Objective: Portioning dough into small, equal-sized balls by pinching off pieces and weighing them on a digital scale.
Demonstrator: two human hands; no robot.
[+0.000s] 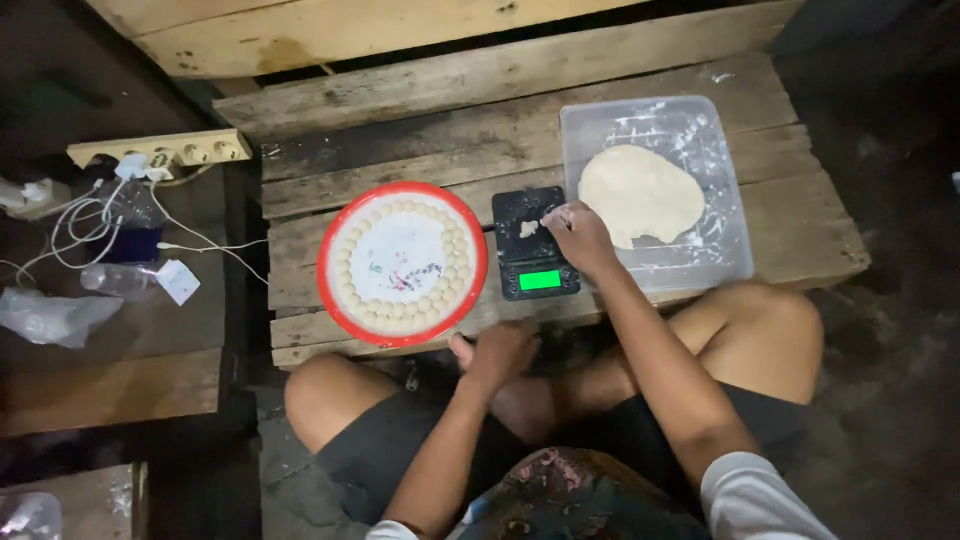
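My right hand [580, 238] reaches over a small black digital scale [535, 262] with a lit green display, its fingertips pinching a small bit of dough [553, 218]; another small dough piece [528, 229] lies on the scale's platform. Just right of the hand, a large flattened mass of pale dough [641, 192] lies in a floured clear plastic tray [730, 255]. My left hand [497, 355] rests loosely closed by my knee at the pallet's front edge, holding nothing I can see. A round red-rimmed plate [330, 272] left of the scale holds several small dough balls ringed around its edge.
Everything stands on a low wooden pallet [420, 150]. I sit cross-legged in front of it. At the left, a power strip [160, 152] with white cables, a plastic bottle [115, 280] and a crumpled plastic bag [50, 315] lie on dark boards.
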